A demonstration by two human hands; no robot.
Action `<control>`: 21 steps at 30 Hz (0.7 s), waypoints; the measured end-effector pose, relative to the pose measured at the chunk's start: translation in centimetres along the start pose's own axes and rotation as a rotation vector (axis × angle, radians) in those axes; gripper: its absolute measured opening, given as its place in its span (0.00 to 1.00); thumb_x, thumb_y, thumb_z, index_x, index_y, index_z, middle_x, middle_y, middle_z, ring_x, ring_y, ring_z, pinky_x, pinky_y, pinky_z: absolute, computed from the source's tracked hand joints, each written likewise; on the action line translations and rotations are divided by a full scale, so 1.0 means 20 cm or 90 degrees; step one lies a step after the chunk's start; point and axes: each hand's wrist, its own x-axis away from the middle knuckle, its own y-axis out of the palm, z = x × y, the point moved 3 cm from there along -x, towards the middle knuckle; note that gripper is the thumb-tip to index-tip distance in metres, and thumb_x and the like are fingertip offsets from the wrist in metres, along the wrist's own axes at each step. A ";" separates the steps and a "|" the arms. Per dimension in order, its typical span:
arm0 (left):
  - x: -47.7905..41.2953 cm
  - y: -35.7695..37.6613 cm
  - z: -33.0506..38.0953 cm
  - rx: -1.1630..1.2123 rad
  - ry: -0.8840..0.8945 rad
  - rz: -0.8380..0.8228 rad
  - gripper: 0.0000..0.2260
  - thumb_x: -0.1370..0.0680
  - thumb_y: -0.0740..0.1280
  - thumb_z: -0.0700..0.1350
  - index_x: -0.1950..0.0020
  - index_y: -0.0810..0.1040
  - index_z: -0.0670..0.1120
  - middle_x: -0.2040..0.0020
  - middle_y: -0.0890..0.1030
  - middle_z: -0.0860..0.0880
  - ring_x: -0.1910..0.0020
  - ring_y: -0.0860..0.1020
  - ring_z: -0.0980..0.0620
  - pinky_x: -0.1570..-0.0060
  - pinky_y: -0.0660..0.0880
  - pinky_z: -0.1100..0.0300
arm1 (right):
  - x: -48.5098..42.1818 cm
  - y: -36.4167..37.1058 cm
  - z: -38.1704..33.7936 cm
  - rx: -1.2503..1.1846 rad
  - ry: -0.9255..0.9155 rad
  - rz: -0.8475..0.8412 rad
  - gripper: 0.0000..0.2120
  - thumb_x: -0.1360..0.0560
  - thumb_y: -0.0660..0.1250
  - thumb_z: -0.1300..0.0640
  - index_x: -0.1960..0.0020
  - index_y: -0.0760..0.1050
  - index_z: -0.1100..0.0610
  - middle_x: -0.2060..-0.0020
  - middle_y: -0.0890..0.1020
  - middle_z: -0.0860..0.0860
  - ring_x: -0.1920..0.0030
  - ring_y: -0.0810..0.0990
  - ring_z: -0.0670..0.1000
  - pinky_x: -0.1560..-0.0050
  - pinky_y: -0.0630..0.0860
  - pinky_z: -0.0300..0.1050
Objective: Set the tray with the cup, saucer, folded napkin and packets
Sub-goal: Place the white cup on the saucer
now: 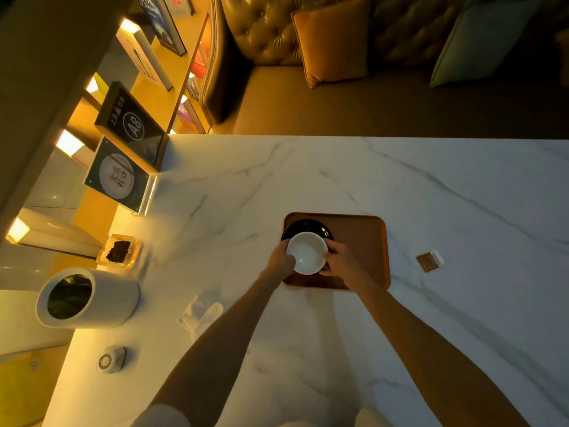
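A brown rectangular tray [363, 241] lies on the white marble table [431, 186]. A black saucer [308, 227] sits in the tray's left part. A white cup [307, 252] is held over the saucer's near edge, its mouth facing up. My left hand [280, 257] grips the cup's left side and my right hand [340, 259] grips its right side. Whether the cup touches the saucer I cannot tell. A crumpled white napkin [201, 311] lies left of my left forearm. A brown and a white packet [430, 260] lie on the table right of the tray.
A white cylindrical bin [89, 298] stands at the table's left edge, a glass dish [120, 251] behind it and a small round device [111, 359] in front. Framed signs [123, 177] line the left side. A tufted sofa with cushions [332, 41] sits beyond the far edge.
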 end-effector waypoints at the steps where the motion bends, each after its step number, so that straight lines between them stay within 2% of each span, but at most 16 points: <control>1: -0.03 -0.01 0.02 -0.013 -0.005 -0.001 0.25 0.25 0.58 0.31 0.28 0.68 0.41 0.33 0.73 0.38 0.34 0.71 0.37 0.38 0.75 0.38 | -0.02 0.00 -0.03 0.007 0.004 0.004 0.20 0.22 0.59 0.66 0.32 0.70 0.53 0.36 0.73 0.58 0.37 0.72 0.61 0.50 0.80 0.57; 5: -0.12 -0.02 0.08 -0.047 -0.024 -0.014 0.23 0.24 0.57 0.32 0.28 0.67 0.41 0.32 0.72 0.38 0.33 0.71 0.37 0.40 0.76 0.37 | -0.11 0.01 -0.10 0.020 0.033 0.013 0.19 0.23 0.59 0.67 0.34 0.73 0.54 0.36 0.73 0.58 0.41 0.72 0.60 0.56 0.80 0.53; 11: -0.17 -0.01 0.08 -0.048 -0.055 -0.040 0.22 0.23 0.58 0.33 0.28 0.67 0.41 0.32 0.71 0.39 0.33 0.70 0.37 0.43 0.78 0.36 | -0.17 0.00 -0.11 0.034 0.077 0.012 0.20 0.23 0.58 0.68 0.33 0.72 0.55 0.35 0.71 0.59 0.37 0.71 0.64 0.51 0.80 0.56; 15: -0.17 0.01 0.06 -0.044 -0.051 -0.044 0.22 0.24 0.57 0.33 0.29 0.68 0.41 0.33 0.72 0.39 0.34 0.71 0.38 0.42 0.77 0.37 | -0.18 -0.01 -0.09 0.031 0.083 -0.001 0.20 0.23 0.59 0.68 0.34 0.72 0.55 0.35 0.71 0.59 0.39 0.71 0.62 0.52 0.80 0.55; 19: -0.17 0.03 0.05 -0.053 -0.033 -0.053 0.22 0.24 0.57 0.32 0.29 0.68 0.41 0.34 0.72 0.38 0.34 0.71 0.38 0.41 0.77 0.38 | -0.18 -0.03 -0.07 0.024 0.086 -0.002 0.20 0.22 0.59 0.68 0.33 0.71 0.56 0.35 0.71 0.59 0.37 0.71 0.63 0.49 0.79 0.57; 21: -0.17 0.04 0.04 -0.057 -0.036 -0.049 0.22 0.24 0.57 0.32 0.29 0.67 0.41 0.33 0.71 0.38 0.33 0.71 0.38 0.40 0.77 0.38 | -0.18 -0.03 -0.06 0.026 0.086 -0.002 0.20 0.22 0.59 0.67 0.33 0.71 0.55 0.35 0.71 0.59 0.40 0.72 0.61 0.51 0.79 0.55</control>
